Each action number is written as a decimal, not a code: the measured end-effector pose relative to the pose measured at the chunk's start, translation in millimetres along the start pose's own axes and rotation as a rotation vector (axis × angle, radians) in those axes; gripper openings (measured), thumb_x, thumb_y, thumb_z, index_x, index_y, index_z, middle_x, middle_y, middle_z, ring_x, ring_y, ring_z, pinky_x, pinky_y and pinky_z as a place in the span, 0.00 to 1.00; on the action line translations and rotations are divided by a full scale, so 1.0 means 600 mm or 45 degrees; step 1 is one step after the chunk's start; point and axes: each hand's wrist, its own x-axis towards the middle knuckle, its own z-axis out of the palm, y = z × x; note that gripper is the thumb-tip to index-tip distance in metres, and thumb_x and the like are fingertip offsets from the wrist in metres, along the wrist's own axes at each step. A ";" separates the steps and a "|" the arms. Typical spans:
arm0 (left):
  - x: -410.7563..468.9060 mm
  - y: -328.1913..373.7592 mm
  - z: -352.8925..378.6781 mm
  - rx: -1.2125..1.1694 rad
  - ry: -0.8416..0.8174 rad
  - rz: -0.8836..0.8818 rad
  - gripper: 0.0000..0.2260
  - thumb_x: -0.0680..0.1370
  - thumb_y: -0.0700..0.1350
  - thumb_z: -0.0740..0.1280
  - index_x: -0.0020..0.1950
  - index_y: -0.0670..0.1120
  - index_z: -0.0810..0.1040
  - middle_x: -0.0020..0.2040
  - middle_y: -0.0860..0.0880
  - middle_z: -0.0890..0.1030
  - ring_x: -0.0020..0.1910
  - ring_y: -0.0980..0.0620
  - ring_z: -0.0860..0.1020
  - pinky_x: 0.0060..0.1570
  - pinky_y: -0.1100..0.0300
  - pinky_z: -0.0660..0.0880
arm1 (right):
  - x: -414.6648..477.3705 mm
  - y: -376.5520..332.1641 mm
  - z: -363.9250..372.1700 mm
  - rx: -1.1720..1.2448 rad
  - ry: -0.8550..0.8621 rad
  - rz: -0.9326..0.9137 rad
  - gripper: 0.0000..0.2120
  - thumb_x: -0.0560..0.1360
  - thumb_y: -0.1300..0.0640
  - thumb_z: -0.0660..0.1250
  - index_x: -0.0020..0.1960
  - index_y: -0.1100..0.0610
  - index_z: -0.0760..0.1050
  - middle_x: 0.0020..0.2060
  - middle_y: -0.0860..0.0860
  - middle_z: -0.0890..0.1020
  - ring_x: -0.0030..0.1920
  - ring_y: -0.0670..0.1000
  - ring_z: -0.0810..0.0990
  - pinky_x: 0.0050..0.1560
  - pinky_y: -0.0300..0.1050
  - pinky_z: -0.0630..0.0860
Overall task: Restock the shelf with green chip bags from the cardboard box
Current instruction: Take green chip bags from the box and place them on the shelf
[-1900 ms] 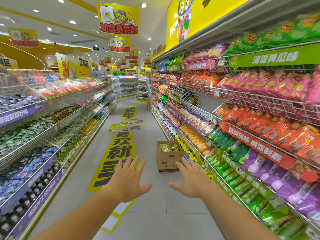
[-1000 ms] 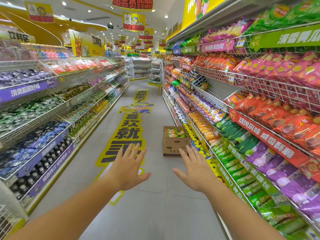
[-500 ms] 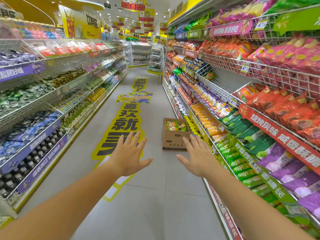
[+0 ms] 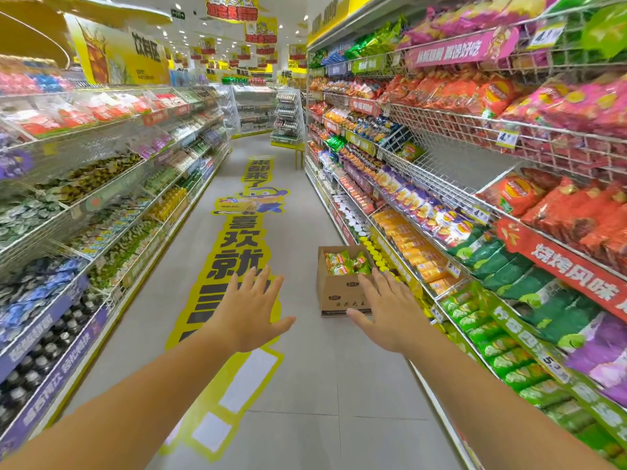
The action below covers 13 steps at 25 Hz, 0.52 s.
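Note:
An open cardboard box (image 4: pixel 341 298) stands on the aisle floor against the right-hand shelving, with green chip bags (image 4: pixel 346 263) showing in its top. My left hand (image 4: pixel 249 308) and my right hand (image 4: pixel 390 312) are stretched out in front of me, palms down, fingers spread, holding nothing. My right hand overlaps the box's near right corner in the view, short of it. The right shelving (image 4: pixel 475 212) is wire racks packed with chip bags; one rack section (image 4: pixel 437 171) at mid height is nearly bare, with a single green bag (image 4: pixel 410 151) at its far end.
Wire shelves of snacks and bottles (image 4: pixel 84 212) line the left side of the aisle. A yellow floor graphic (image 4: pixel 237 259) runs down the middle of the grey tiled floor. A small display rack (image 4: pixel 287 120) stands at the aisle's far end.
I have moved forward along the aisle, so the box is nearer and larger. Both hands stay outstretched and open; the view has tilted down slightly.

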 end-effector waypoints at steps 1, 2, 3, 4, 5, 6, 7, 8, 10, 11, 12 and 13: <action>0.029 -0.007 0.009 0.008 -0.014 0.008 0.41 0.76 0.73 0.45 0.82 0.50 0.46 0.82 0.43 0.50 0.80 0.41 0.48 0.76 0.39 0.49 | 0.029 0.008 0.006 0.008 -0.008 0.006 0.38 0.81 0.32 0.48 0.84 0.50 0.45 0.83 0.55 0.48 0.82 0.57 0.45 0.80 0.56 0.45; 0.056 -0.012 0.016 0.014 -0.027 0.018 0.42 0.74 0.73 0.42 0.82 0.50 0.45 0.82 0.43 0.50 0.80 0.41 0.48 0.76 0.39 0.49 | 0.056 0.016 0.011 0.017 -0.017 0.009 0.38 0.81 0.32 0.49 0.84 0.50 0.45 0.83 0.55 0.49 0.82 0.57 0.46 0.80 0.56 0.45; 0.081 -0.016 0.022 0.017 -0.036 0.025 0.44 0.72 0.74 0.38 0.82 0.50 0.45 0.82 0.43 0.50 0.80 0.41 0.47 0.76 0.39 0.49 | 0.081 0.024 0.018 0.020 -0.017 0.009 0.37 0.82 0.33 0.49 0.84 0.50 0.46 0.83 0.55 0.49 0.82 0.57 0.46 0.80 0.56 0.45; 0.114 -0.018 0.029 0.019 -0.042 0.028 0.45 0.70 0.73 0.35 0.82 0.50 0.45 0.82 0.43 0.50 0.80 0.41 0.47 0.76 0.40 0.48 | 0.112 0.035 0.027 0.025 -0.008 0.009 0.37 0.82 0.33 0.49 0.84 0.51 0.46 0.83 0.56 0.49 0.82 0.57 0.46 0.80 0.56 0.46; 0.147 -0.020 0.038 0.020 -0.042 0.024 0.46 0.69 0.73 0.34 0.82 0.50 0.44 0.82 0.43 0.49 0.80 0.41 0.47 0.76 0.40 0.48 | 0.146 0.048 0.038 0.029 0.001 0.008 0.37 0.82 0.33 0.49 0.84 0.51 0.46 0.83 0.56 0.49 0.82 0.57 0.46 0.80 0.56 0.46; 0.183 -0.022 0.046 0.020 -0.040 0.020 0.46 0.69 0.73 0.35 0.82 0.50 0.44 0.82 0.43 0.49 0.80 0.41 0.46 0.76 0.40 0.48 | 0.181 0.063 0.047 0.034 0.002 0.004 0.37 0.82 0.33 0.49 0.84 0.51 0.46 0.83 0.56 0.49 0.82 0.58 0.45 0.80 0.56 0.45; 0.217 -0.023 0.053 0.027 -0.038 0.013 0.45 0.70 0.74 0.36 0.82 0.50 0.44 0.82 0.43 0.49 0.80 0.40 0.47 0.76 0.39 0.48 | 0.217 0.077 0.054 0.039 -0.003 -0.003 0.37 0.82 0.33 0.49 0.84 0.51 0.45 0.83 0.56 0.49 0.82 0.58 0.45 0.80 0.57 0.45; 0.252 -0.023 0.060 0.036 -0.034 0.004 0.45 0.70 0.74 0.38 0.82 0.51 0.45 0.82 0.43 0.50 0.80 0.40 0.47 0.76 0.39 0.49 | 0.252 0.092 0.061 0.042 -0.004 -0.007 0.37 0.82 0.33 0.49 0.84 0.51 0.45 0.83 0.56 0.49 0.82 0.58 0.45 0.80 0.57 0.45; 0.320 -0.025 0.073 0.034 -0.020 -0.019 0.44 0.71 0.74 0.40 0.82 0.51 0.47 0.82 0.43 0.51 0.80 0.40 0.48 0.76 0.39 0.50 | 0.323 0.122 0.073 0.037 0.010 -0.026 0.37 0.82 0.34 0.50 0.84 0.51 0.46 0.83 0.56 0.50 0.82 0.58 0.45 0.80 0.56 0.45; 0.351 -0.026 0.075 0.028 -0.015 -0.028 0.45 0.70 0.74 0.39 0.82 0.51 0.48 0.82 0.43 0.51 0.80 0.40 0.48 0.76 0.39 0.50 | 0.357 0.135 0.075 0.032 0.015 -0.040 0.37 0.82 0.34 0.50 0.84 0.51 0.47 0.83 0.56 0.50 0.82 0.57 0.46 0.80 0.56 0.46; 0.387 -0.027 0.076 0.021 -0.011 -0.041 0.45 0.70 0.74 0.39 0.82 0.51 0.48 0.82 0.43 0.52 0.80 0.40 0.49 0.76 0.39 0.50 | 0.396 0.150 0.078 0.029 0.016 -0.059 0.37 0.82 0.33 0.50 0.83 0.51 0.48 0.83 0.56 0.51 0.82 0.57 0.46 0.80 0.56 0.46; 0.420 -0.029 0.077 0.016 -0.007 -0.061 0.45 0.69 0.73 0.38 0.82 0.51 0.48 0.82 0.43 0.52 0.80 0.40 0.49 0.76 0.39 0.50 | 0.433 0.164 0.080 0.026 0.013 -0.079 0.37 0.82 0.33 0.50 0.83 0.52 0.49 0.83 0.56 0.51 0.82 0.57 0.46 0.80 0.57 0.47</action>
